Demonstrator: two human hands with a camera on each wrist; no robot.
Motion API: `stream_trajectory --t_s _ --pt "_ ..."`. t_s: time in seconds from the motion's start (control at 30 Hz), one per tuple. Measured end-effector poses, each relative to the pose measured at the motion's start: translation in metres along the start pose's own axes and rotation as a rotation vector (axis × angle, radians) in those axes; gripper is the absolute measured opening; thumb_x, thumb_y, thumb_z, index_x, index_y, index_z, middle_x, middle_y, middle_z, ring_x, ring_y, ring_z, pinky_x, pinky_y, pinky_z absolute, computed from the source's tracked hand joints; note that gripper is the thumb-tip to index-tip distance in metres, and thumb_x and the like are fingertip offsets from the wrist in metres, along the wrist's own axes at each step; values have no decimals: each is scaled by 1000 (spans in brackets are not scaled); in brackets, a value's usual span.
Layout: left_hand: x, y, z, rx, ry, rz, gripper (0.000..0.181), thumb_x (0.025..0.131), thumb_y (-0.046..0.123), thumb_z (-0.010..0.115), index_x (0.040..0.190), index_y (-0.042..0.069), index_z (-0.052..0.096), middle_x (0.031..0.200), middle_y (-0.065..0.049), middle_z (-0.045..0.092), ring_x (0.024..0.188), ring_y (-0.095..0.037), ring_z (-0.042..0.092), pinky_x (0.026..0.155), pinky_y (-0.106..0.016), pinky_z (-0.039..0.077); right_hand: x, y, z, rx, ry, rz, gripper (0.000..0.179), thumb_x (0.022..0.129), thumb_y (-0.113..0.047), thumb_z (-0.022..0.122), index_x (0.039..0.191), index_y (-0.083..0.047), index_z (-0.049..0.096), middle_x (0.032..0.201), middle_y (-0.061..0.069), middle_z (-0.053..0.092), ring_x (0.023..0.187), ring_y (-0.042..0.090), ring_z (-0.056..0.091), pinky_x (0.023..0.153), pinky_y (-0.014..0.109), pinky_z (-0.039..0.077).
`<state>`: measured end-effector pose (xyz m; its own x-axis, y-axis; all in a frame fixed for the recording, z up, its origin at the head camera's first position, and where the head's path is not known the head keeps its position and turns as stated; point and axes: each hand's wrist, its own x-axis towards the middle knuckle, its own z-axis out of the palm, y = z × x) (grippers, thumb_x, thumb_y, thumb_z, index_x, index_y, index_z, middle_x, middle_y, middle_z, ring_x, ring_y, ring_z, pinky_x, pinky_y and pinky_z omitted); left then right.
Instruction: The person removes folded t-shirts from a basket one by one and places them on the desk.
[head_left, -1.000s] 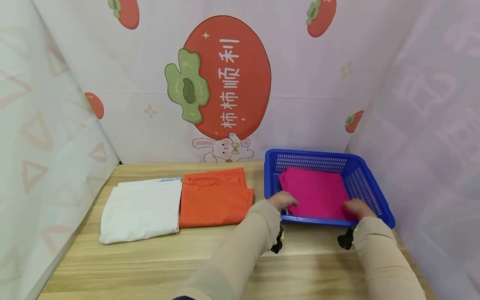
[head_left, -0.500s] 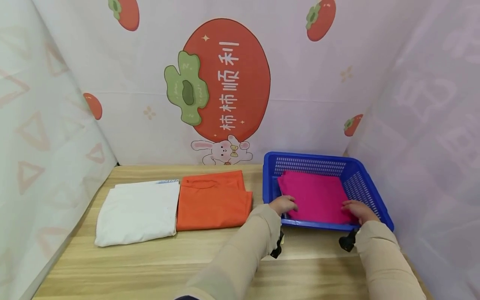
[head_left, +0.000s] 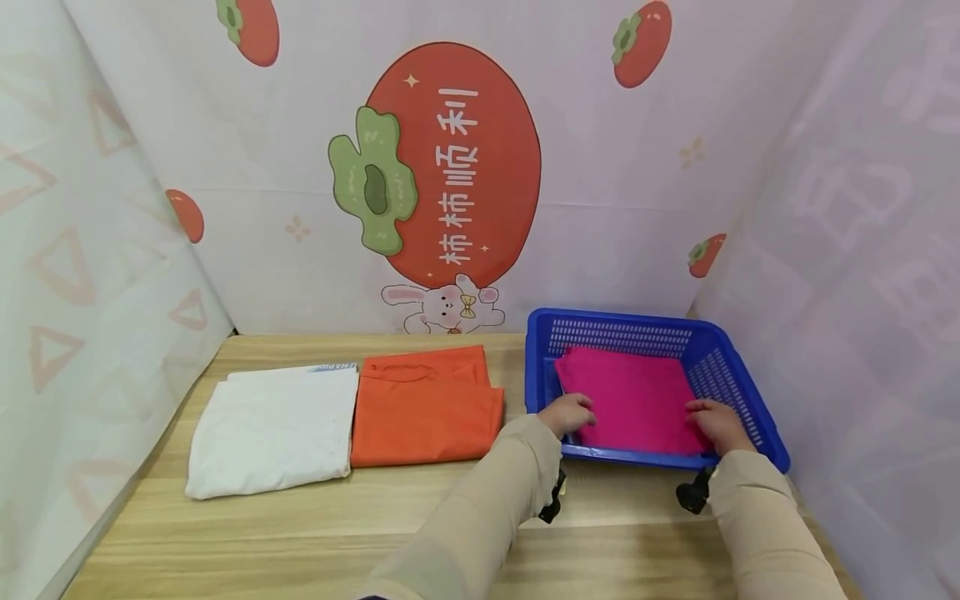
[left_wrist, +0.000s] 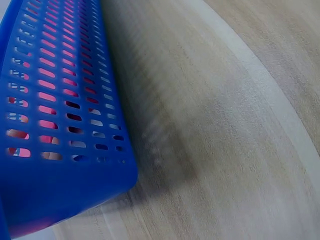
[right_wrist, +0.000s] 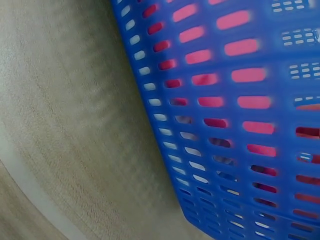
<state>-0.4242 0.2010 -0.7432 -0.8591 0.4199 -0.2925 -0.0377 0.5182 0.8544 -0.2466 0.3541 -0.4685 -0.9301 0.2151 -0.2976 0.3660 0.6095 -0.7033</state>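
Note:
A folded bright pink garment (head_left: 633, 396) lies flat inside a blue plastic basket (head_left: 615, 321) at the right of the table. My left hand (head_left: 567, 413) reaches over the basket's front rim and grips the garment's front left edge. At its right edge my right hand (head_left: 722, 423) grips it too, fingertips over the top. Part of each hand's fingers is hidden by the cloth and the hands themselves. In the left wrist view, the slotted basket wall (left_wrist: 55, 90) covers most of the pink. The right wrist view shows pink through the basket's slots (right_wrist: 235, 85).
A folded white garment (head_left: 273, 429) with blue lettering lies at the left of the wooden table (head_left: 300, 542). Beside it is a folded orange T-shirt (head_left: 423, 417). Printed cloth walls stand behind (head_left: 600, 167) and at both sides.
The head view has shifted slightly, so everything sits a little lower. Both hands stay at the garment's sides, with the right fingers moving only slightly. Garment and basket keep their places.

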Motion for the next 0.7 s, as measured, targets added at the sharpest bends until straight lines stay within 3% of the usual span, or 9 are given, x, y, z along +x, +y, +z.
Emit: stream_trajectory --t_s 0.2,0.33,0.4,0.5,0.6,0.7 --pt "35 -24 23 -62 -30 -86 37 60 28 72 95 28 59 90 10 53 72 -14 52 55 -34 43 2 2 1 15 -69 -22 45 78 -3 49 116 17 36 119 38 28 101 41 33 76 36 34" --pt "35 -26 25 -75 -67 -75 38 57 28 73 91 32 58 88 14 53 77 -10 50 58 -32 42 4 2 3 8 -84 -13 47 77 -1 48 118 17 35 121 38 25 103 41 31 80 41 32" --pt "20 -15 18 -81 -55 -45 35 58 24 73 89 33 59 86 14 54 77 -9 51 59 -30 42 5 2 3 8 -94 -8 48 76 0 48 119 17 33 123 38 22 104 42 29 82 42 31" --pt "-14 15 1 -106 -10 -22 35 62 18 69 93 30 62 88 11 56 78 -10 52 61 -30 43 6 2 2 15 -114 10 52 75 3 44 123 16 28 125 39 16 104 41 25 81 40 30" --pt "-53 46 -16 -194 -1 -83 34 69 15 65 102 22 61 98 4 55 87 -16 53 63 -35 45 5 1 3 22 -138 19 55 73 5 41 125 15 24 124 38 16 100 40 26 75 34 32" --pt "-78 66 -27 -290 -18 -147 34 75 16 62 109 16 58 109 -1 52 96 -23 50 64 -44 45 3 -1 4 34 -150 23 58 71 6 40 126 14 23 121 36 18 93 39 31 64 28 35"
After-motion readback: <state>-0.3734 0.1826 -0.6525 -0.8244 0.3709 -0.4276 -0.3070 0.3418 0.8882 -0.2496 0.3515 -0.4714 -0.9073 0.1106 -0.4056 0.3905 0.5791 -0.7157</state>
